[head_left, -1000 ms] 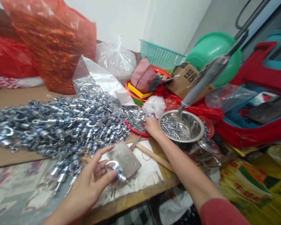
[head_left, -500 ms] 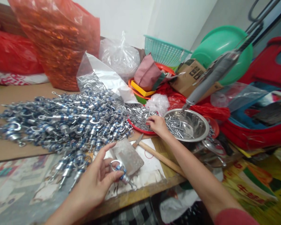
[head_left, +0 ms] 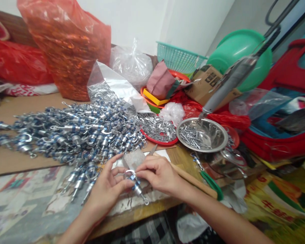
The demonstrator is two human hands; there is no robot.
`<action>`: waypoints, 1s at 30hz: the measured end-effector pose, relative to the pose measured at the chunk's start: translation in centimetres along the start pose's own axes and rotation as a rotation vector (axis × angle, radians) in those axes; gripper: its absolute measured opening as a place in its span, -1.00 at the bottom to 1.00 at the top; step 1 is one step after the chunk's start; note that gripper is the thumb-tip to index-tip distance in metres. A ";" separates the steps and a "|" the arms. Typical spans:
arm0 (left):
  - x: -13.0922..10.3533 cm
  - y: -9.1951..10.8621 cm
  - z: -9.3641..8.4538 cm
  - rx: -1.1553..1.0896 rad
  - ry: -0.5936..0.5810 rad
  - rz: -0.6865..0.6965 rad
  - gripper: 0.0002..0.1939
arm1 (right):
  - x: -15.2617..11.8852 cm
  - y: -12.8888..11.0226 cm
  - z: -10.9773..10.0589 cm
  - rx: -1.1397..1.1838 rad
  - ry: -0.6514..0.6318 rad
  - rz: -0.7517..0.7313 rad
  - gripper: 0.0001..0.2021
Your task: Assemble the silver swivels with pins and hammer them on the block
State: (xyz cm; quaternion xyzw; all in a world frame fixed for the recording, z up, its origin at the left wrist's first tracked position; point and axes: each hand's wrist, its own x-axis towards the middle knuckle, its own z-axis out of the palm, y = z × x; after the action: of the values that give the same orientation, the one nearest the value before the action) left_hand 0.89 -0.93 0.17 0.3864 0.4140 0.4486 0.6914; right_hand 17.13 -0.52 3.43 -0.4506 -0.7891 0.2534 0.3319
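Observation:
My left hand (head_left: 112,186) holds a metal fitting with a curved hook and blue parts (head_left: 136,187) near the table's front edge, its ringed end pointing down and right. The fingertips of my right hand (head_left: 159,173) are pinched together at the fitting's upper side; whatever small piece they may hold is hidden. Behind the hands sits a grey block (head_left: 134,158), partly covered. A large heap of similar fittings (head_left: 73,130) spreads over cardboard at the left. Small metal clips fill a red tray (head_left: 162,142) beyond my right hand.
A steel bowl (head_left: 213,144) of metal pins stands right of the tray. A wooden handle (head_left: 193,178) and a green-handled tool (head_left: 212,183) lie near my right forearm. A grey metal arm (head_left: 226,83) slants above the bowl. Plastic bags (head_left: 73,51) line the back.
My right hand has come back from the red tray, toward the left and nearer, to the fitting. My left hand still holds the fitting. The green-handled tool has come into sight.

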 end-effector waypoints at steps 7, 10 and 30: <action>-0.1 -0.3 0.1 -0.044 0.028 0.015 -0.24 | -2.1 0.1 0.6 -0.403 0.103 -0.502 -0.75; -0.1 -0.2 0.1 -0.048 0.038 0.009 -0.23 | -2.5 -0.7 1.0 -0.573 0.056 -0.573 -0.71; -0.3 -0.2 0.0 -0.005 0.074 -0.007 -0.32 | -4.2 -3.6 2.9 -1.006 0.049 -0.504 -0.70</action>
State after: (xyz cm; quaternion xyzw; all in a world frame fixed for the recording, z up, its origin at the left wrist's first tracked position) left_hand 0.85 -1.33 0.01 0.3664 0.4395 0.4611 0.6782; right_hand 14.63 -6.20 2.81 -0.3567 -0.8880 -0.2515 0.1446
